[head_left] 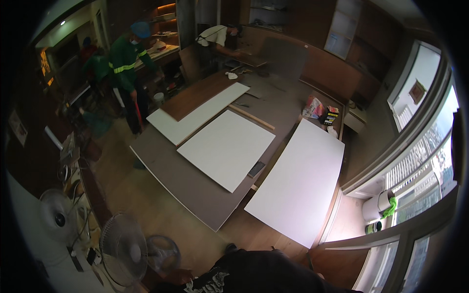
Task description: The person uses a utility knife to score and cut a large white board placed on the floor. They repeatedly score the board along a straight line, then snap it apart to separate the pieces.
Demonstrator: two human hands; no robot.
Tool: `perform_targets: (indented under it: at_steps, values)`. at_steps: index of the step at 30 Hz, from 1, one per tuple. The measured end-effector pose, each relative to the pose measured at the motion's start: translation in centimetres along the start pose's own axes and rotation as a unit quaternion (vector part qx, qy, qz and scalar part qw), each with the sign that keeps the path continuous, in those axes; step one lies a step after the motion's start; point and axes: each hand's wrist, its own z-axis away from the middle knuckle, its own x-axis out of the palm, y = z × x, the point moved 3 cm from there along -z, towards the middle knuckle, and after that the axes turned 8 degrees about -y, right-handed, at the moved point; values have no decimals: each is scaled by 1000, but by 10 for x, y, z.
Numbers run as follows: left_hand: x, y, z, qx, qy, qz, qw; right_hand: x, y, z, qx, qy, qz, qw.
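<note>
My left hand (181,276) is dimly visible at the lower edge beside my dark shirt and the fans (122,246); its fingers are too dark and blurred to read. My right hand is out of view. Ahead lies a large grey-brown panel (176,171) bearing a square white board (224,146), a long white board (163,127) with a brown board (195,97) on it, a wooden strip (251,117) and a dark phone-like object (256,169). To the right lies a large white panel (298,180).
A person in green (124,63) stands at the back left, others behind; one in white (212,36) bends over the far end. A bag (312,107) and dark box (330,115) sit by the right wall. Windows and buckets (376,207) are at right, cables and clutter at left.
</note>
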Motion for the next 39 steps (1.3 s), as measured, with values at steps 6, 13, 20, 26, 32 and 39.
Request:
perform_targets:
  at_steps: [6,13,20,26,32,39]
  values:
    - [-16,13,-43,-94,-70,-7,993,17,-39,-14,-38,-82,-41,995]
    - [-45,13,-136,-314,-65,178,930,35,-125,-70,-111,-59,179,976]
    - [-20,55,-113,-336,19,126,933,-4,-118,-102,-42,-121,122,984]
    - [59,74,-87,-288,-69,37,954,-72,-75,-114,-38,-203,48,977]
    - [92,83,-102,-319,-21,60,946,-104,-95,-109,7,-104,75,992]
    - [94,80,-88,-366,56,114,922,-64,-143,-143,-4,-73,147,986]
